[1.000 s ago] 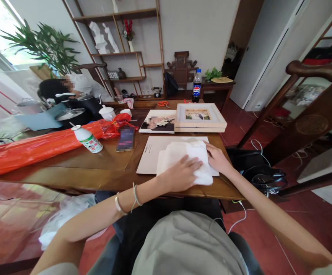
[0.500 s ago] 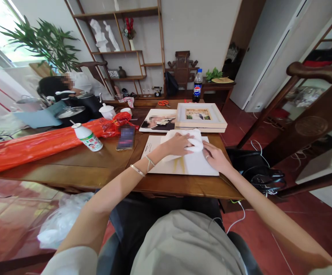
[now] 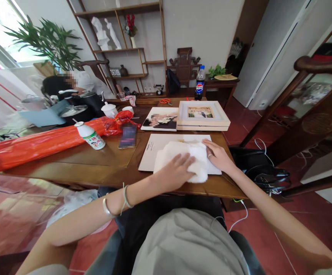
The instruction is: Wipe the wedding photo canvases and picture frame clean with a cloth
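A white cloth (image 3: pixel 183 154) lies bunched on a flat white panel (image 3: pixel 151 152) near the table's front edge. My left hand (image 3: pixel 175 172) presses down on the cloth with fingers stretched over it. Beside it, my right hand (image 3: pixel 219 156) rests flat on the panel's right side, fingers spread, a ring on one finger. Behind the panel sit a cream picture frame (image 3: pixel 202 115) holding a photo and an unframed photo print (image 3: pixel 160 119).
A phone (image 3: pixel 127 136), a white bottle (image 3: pixel 90 135) and a long orange plastic bag (image 3: pixel 39 143) lie to the left. Pots, a teapot and another person are at far left. Scissors (image 3: pixel 165 101) and a cola bottle (image 3: pixel 199 83) stand at the back. A wooden chair and cables are on the right.
My left hand has drawn the cloth back from the far side of the panel to its near edge. The right hand has stayed on the panel.
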The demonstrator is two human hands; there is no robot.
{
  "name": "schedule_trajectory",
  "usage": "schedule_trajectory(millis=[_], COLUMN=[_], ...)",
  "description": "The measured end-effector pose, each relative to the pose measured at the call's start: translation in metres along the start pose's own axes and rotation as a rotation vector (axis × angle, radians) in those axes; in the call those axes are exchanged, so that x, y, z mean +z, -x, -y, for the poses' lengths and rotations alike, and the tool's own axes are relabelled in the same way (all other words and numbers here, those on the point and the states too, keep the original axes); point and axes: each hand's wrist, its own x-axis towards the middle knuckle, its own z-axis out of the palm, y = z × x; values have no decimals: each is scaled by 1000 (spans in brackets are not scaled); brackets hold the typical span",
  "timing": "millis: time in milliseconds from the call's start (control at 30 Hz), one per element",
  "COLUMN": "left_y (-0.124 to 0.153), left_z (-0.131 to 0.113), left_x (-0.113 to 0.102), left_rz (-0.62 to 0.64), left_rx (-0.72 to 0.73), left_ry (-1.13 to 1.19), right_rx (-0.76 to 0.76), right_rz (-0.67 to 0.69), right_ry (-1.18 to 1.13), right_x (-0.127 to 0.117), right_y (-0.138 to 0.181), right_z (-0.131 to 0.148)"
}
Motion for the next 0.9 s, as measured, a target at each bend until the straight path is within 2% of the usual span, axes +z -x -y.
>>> schedule_trajectory(millis=[133, 233, 333, 433, 533, 633, 733, 900], left_y=[-14, -25, -24, -8, 13, 25, 24, -4], left_z=[54, 81, 74, 42, 4, -15, -3, 59], left_x=[16, 28, 30, 20, 8, 3, 6, 23], left_rz=[104, 78, 66, 57, -19, -72, -57, 39], left_rx=[-123, -125, -110, -86, -48, -26, -61, -133], left_ry=[60, 122, 133, 114, 106, 114, 120, 165], right_rx=[-2, 0, 0, 0, 6, 11, 14, -6], right_rz=[-11, -9, -10, -13, -11, -14, -12, -9], right_ry=[-11, -4, 7, 10, 6, -10, -11, 4], right_x=[1, 1, 1, 1, 1, 1, 1, 2], right_y=[-1, 0, 0, 0, 0, 0, 0, 0], right_z=[0, 1, 2, 2, 1, 1, 0, -2])
